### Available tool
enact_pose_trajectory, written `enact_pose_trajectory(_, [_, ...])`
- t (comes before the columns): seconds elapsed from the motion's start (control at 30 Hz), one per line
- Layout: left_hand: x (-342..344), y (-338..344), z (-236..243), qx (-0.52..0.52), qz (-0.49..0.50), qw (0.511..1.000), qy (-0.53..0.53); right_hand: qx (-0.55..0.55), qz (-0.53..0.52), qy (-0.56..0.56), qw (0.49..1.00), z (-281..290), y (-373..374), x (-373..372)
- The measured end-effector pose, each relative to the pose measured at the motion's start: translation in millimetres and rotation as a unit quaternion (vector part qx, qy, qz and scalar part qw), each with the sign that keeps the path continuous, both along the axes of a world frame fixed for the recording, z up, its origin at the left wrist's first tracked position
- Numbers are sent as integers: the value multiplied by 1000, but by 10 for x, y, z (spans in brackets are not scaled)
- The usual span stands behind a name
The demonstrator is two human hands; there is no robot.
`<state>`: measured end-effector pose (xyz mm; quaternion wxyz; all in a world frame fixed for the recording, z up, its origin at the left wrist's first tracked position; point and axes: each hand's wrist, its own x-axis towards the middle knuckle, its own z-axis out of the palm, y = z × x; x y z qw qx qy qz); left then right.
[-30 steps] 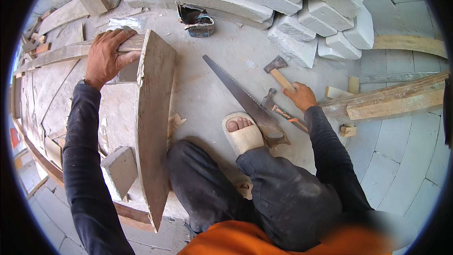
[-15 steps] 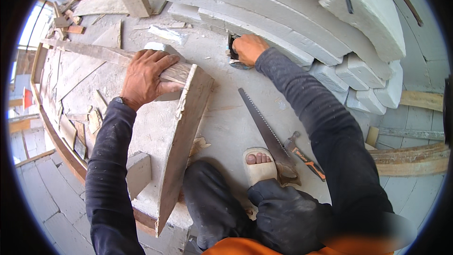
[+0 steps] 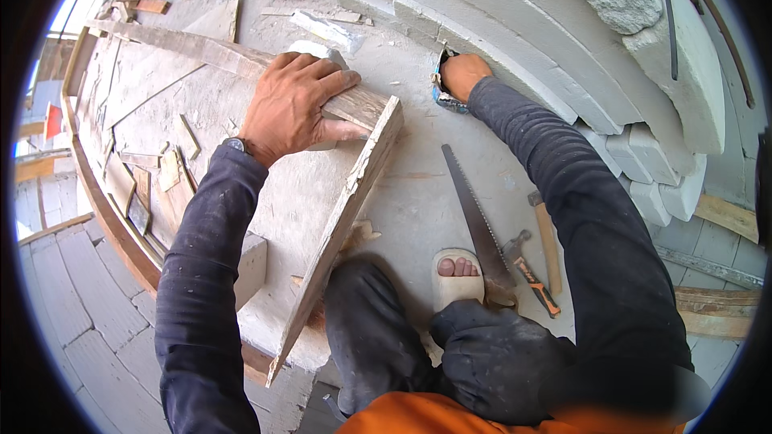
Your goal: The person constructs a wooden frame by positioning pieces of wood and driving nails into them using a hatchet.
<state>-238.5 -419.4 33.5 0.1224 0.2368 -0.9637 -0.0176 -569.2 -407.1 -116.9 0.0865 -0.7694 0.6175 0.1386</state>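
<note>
Left hand [image 3: 291,108]: spread flat, palm down, pressing the upper end of the wooden plank [image 3: 342,217]; fingers wrapped over its top edge.
Plank axis: long, running from under the left hand down toward the person's knee, set on edge against the curved white block [image 3: 273,193].
Right hand [image 3: 462,74]: reached far forward, closed around a small blue-grey object [image 3: 441,95] at the foot of the stacked white blocks [image 3: 563,40]; exact grip partly hidden.
Handsaw [image 3: 474,213]: on the floor, blade lengthwise beside the sandalled foot [image 3: 457,273], nearer the right arm.
Hammer [image 3: 547,237]: right of saw.
</note>
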Motion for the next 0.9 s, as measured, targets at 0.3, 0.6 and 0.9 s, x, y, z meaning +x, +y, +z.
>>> enact_pose_trajectory(0.3, [-37, -7, 32, 12, 9, 1000, -20, -23, 54, 4, 998, 80, 69, -166])
enact_pose_trajectory(0.6, [-27, -13, 4, 14, 13, 999, -37, -26, 86, -35, 995, 232, 96, -256])
enact_pose_trajectory(0.9, [-8, 29, 263, 98, 27, 990, -101, -4, 69, -17, 997, 316, 130, -197])
